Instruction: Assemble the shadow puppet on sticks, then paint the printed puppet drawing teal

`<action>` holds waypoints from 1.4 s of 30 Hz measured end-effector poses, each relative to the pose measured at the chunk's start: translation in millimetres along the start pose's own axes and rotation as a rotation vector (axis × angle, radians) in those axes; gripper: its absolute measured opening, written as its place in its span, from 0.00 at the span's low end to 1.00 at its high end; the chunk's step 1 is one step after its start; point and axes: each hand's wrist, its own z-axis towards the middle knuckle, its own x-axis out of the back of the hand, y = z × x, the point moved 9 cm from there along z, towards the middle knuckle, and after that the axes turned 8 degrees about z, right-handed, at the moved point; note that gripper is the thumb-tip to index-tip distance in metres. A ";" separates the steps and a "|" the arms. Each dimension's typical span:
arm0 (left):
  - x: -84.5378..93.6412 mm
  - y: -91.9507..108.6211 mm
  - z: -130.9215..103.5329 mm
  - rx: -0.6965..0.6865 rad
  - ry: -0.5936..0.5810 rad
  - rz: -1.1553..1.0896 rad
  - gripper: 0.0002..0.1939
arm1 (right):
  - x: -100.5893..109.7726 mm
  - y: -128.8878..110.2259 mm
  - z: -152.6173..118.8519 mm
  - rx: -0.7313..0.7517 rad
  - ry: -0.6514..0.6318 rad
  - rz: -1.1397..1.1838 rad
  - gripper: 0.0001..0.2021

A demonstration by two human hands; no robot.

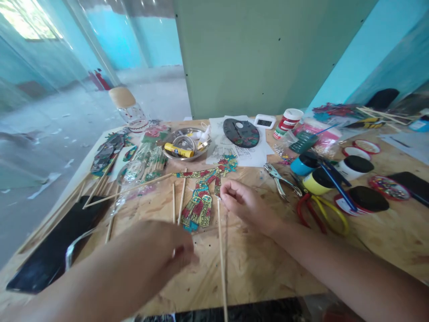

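A flat jointed paper puppet point(201, 197), painted in yellow, red and teal, lies in the middle of the wooden table. My right hand point(239, 201) is closed in a pinch at the lower end of the puppet's arm, where a long thin wooden stick point(221, 255) meets it. That stick runs down past the table's front edge. My left hand point(174, 250) hovers over the table below and left of the puppet, blurred, its fingers mostly hidden behind its back. Another stick point(182, 197) passes beneath the outstretched arm, and a short stick point(174, 203) lies beside it.
Behind the puppet are a metal tray point(179, 156) with a yellow glue stick and a dark painted disc point(241, 133) on printed papers. On the right lie a hole punch point(279, 179), scissors point(321, 214) and paint jars point(318, 181). A black phone-like slab point(56, 241) and sticks occupy the left.
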 end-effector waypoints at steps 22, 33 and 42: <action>-68.8 -11.5 90.1 0.051 -0.077 -1.029 0.12 | 0.1 -9.8 -2.0 0.106 -0.048 -0.096 0.06; -69.6 -11.5 84.2 0.089 -0.068 -0.999 0.11 | -4.6 -14.3 -5.2 0.136 -0.067 -0.160 0.05; -70.7 -14.0 82.9 0.126 -0.082 -0.835 0.10 | -4.7 -13.3 -7.1 0.170 -0.089 -0.391 0.03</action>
